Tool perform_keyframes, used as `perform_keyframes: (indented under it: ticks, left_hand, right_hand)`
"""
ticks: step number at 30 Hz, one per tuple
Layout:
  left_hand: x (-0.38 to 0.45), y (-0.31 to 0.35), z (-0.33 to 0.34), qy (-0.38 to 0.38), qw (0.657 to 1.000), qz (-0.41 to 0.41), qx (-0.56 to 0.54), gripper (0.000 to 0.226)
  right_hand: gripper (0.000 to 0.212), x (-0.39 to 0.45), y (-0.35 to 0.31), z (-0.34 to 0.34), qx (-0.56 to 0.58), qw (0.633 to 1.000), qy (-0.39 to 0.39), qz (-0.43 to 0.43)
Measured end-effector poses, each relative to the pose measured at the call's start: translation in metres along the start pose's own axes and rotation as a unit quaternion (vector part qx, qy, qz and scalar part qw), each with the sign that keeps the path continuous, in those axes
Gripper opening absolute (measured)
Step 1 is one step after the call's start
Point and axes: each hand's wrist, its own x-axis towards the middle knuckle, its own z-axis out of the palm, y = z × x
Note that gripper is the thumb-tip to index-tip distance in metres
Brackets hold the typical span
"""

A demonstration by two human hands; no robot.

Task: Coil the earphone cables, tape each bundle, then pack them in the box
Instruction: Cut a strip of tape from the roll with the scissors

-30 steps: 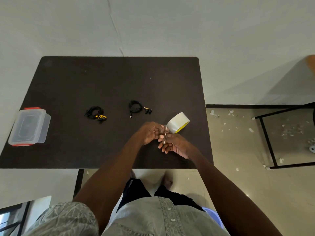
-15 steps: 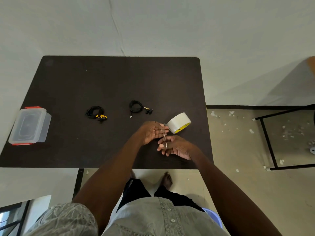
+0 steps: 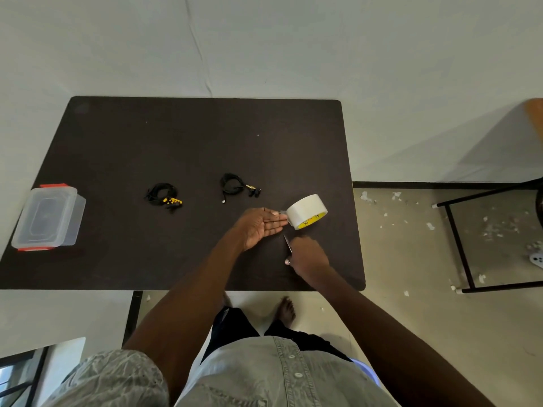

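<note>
Earphone bundles lie coiled well left of the tape roll (image 3: 306, 211): the yellow-tipped one (image 3: 163, 197) nearer the clear lidded box (image 3: 48, 217) at the table's (image 3: 182, 136) far-left edge, the black one (image 3: 235, 188) closer to the roll. Just left of the roll, the left hand (image 3: 260, 227) has straight fingers touching its loose end, likely steadying it. Below the roll, the right hand (image 3: 307, 255) grips a thin metal blade (image 3: 287, 245), apparently ready to cut a strip.

Two coiled black earphone bundles lay on the dark table: one with yellow parts (image 3: 162, 196) to the left, one with black earbuds (image 3: 234, 187) near the centre. A white tape roll (image 3: 305, 210) stood on edge to their right. A clear lidded box (image 3: 47, 216) with red clips sat at the left edge.
</note>
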Motion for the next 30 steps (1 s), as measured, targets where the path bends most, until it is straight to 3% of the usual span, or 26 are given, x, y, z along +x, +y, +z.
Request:
perform_keyframes:
  ticks: [10,12,16,18,22,30]
  left_hand:
    - [0.000,-0.001,-0.002,-0.011,0.999,0.028,-0.034,0.009]
    - [-0.001,-0.002,-0.002,-0.014,0.999,0.032,-0.033,0.008]
    - [-0.003,-0.002,-0.004,-0.024,0.998,0.041,-0.042,0.007]
    - [-0.004,-0.002,-0.003,-0.028,0.997,0.043,-0.051,0.007]
    - [-0.003,-0.003,-0.003,-0.032,0.997,0.043,-0.058,0.007]
    - [0.001,-0.003,-0.005,0.015,0.998,0.053,-0.039,0.008]
  right_hand:
    - [0.029,-0.002,-0.010,0.000,0.037,0.999,0.016,0.002]
    - [0.027,-0.006,-0.006,-0.002,0.063,0.995,0.074,-0.013]
    - [0.037,-0.006,0.015,-0.011,0.120,0.947,0.296,-0.011]
    - [0.047,0.002,0.029,-0.021,0.118,0.933,0.341,0.002]
    - [0.055,0.019,0.045,-0.036,0.127,0.940,0.317,-0.001]
    - [0.038,0.032,0.051,-0.042,0.149,0.944,0.294,-0.005]
